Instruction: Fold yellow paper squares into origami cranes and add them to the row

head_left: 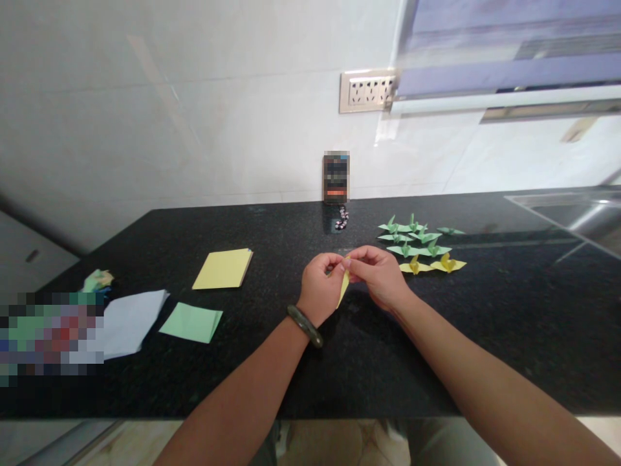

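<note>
Between my two hands is a narrow folded piece of yellow paper [343,289], its lower end pointing down toward me. My left hand [322,285], with a dark bangle on the wrist, pinches it from the left. From the right, my right hand [380,275] grips its upper end with thumb and fingers, which hide most of the folds. Just beyond my right hand stand two yellow paper cranes [448,263] in a row. Behind them are several green paper cranes [412,238].
A stack of yellow paper [222,269], a green paper sheet [191,322] and white paper [130,322] lie on the left of the black countertop [233,375]. A phone [336,178] leans on the wall, a beaded strap [342,219] before it. A sink [577,210] is at the far right.
</note>
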Demonstrator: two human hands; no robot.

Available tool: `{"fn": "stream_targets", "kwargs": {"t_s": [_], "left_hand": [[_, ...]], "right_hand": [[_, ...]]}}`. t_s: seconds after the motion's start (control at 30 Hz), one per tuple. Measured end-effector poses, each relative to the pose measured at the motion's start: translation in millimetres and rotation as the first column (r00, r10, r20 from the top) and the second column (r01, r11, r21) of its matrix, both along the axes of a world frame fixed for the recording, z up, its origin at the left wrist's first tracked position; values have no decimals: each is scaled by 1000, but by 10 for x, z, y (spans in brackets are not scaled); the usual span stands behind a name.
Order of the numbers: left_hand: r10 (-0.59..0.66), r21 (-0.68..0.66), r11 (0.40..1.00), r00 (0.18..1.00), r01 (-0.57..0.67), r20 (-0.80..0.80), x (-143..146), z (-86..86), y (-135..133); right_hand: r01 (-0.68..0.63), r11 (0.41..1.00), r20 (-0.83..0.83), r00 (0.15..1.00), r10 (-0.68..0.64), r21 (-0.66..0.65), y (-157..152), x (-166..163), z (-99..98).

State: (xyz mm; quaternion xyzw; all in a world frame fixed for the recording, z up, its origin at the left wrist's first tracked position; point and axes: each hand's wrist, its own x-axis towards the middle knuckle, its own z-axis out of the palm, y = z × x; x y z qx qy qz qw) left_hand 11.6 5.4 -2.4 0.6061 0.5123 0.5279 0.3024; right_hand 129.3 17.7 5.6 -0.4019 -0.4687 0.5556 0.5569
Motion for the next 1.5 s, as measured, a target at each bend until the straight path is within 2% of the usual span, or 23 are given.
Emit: {"fn": "stream_targets", "kwargs": {"t_s": [0.17,0.33,0.43,0.57,0.73,0.9,1.0,1.13,1.3,1.43,1.5], "left_hand": [[4,10,1000,1000,-4,-9,0,38,-21],[-21,-67,997,998,25,65,9,25,-10],[-19,-106,994,994,31,107,8,29,-6],[-50,-142,987,989,69,138,6,48,-15],[-144,-189,966,972,179,185,23,37,-32],[-109,-204,967,973,151,203,20,40,-31],[-101,-210,966,966,153,237,4,49,-22],[-133,-237,946,932,221,337,-4,39,2],[-165,-290,886,830,362,532,17,59,-3],[-116,-428,811,827,398,549,26,94,-36],[-94,-434,812,822,390,562,26,100,-39]], "right_hand": [[5,999,28,1000,-6,34,10,-5,-30],[0,998,-54,999,-3,-58,49,20,-16],[-7,996,-50,999,2,-91,69,57,-8],[-76,996,5,997,76,-37,62,66,-35],[-39,999,29,999,39,5,68,62,-29],[-83,991,-12,997,82,-105,91,121,9],[-121,990,44,991,124,-76,77,124,10],[-63,998,58,996,63,3,76,106,-6],[43,996,111,993,-51,77,112,133,-10],[113,985,140,982,-131,130,112,144,15],[115,984,140,981,-134,138,102,146,24]]}}
